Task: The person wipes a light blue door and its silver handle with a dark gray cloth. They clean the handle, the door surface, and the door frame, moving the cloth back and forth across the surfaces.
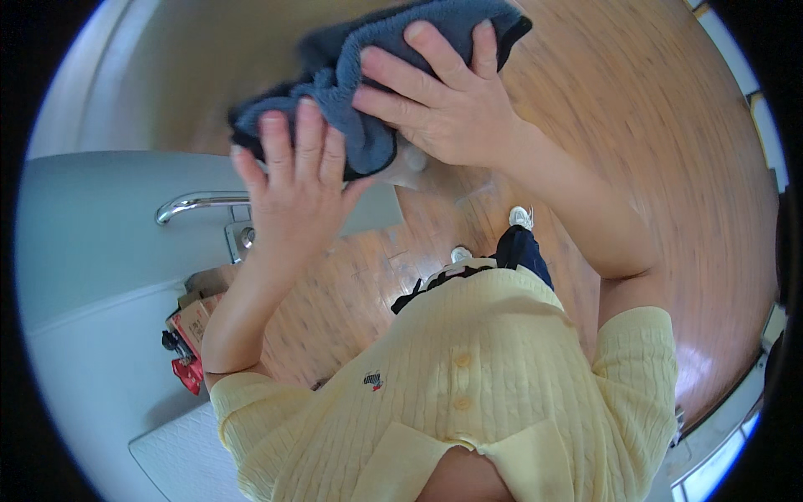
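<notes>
A blue-grey plush cloth (357, 94) with dark edging lies bunched under both my hands at the top of the view. My left hand (295, 182) rests on its lower left part, fingertips over the fabric and thumb out to the side. Higher up and to the right, my right hand (448, 103) presses on the cloth with fingers spread. Whatever surface lies behind the cloth is mostly hidden and blurred. Just left of my left wrist is a chrome lever handle (204, 201) with a lock plate (239, 240) on a pale grey-green door (119, 207).
Wood-look flooring (627, 94) spreads below and to the right. A cardboard box (191, 323) and a red packet (187, 374) are by the white wall (81, 370) at lower left. A white quilted panel (182, 452) sits beneath them. My white shoes (521, 217) show on the floor.
</notes>
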### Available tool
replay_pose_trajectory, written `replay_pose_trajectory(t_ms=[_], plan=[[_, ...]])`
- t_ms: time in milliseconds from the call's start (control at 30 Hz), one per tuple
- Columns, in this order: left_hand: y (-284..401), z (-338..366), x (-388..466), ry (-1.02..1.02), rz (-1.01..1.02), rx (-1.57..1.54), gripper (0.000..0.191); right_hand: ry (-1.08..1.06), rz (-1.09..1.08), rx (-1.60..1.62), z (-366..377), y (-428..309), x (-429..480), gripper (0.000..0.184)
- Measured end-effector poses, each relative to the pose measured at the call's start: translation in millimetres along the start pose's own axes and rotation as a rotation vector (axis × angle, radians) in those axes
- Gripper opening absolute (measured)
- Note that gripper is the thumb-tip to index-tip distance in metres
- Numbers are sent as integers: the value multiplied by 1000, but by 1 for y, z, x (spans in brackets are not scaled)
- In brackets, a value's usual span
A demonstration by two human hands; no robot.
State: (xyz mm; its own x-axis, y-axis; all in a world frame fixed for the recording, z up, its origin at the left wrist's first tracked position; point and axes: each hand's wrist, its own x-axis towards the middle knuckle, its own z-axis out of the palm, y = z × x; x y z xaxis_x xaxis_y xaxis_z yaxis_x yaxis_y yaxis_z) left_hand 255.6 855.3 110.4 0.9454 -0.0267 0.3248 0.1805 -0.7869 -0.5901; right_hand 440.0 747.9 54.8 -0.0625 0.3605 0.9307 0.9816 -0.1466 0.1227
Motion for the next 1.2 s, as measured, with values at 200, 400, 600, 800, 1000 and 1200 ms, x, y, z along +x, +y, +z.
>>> replay_pose_trajectory(t_ms=[200, 400, 600, 800, 1000, 1200], plan=[[15, 45, 27, -79, 239, -81, 78, -175, 47, 47, 31, 26, -53, 40], [26, 74, 20, -133, 252, -70, 77, -215, 206, 99, 58, 0, -87, 37], [38, 100, 0, -280, 307, -43, 75, -156, 360, 186, 88, -35, -128, 29], [40, 118, -11, -448, 469, 61, 73, -133, 577, 349, 117, -80, -168, 31], [45, 126, -2, -614, 655, 67, 78, -70, 858, 352, 152, -143, -191, 42], [45, 91, 42, -610, 657, 42, 85, 180, 1069, 431, 153, -149, -159, 58]])
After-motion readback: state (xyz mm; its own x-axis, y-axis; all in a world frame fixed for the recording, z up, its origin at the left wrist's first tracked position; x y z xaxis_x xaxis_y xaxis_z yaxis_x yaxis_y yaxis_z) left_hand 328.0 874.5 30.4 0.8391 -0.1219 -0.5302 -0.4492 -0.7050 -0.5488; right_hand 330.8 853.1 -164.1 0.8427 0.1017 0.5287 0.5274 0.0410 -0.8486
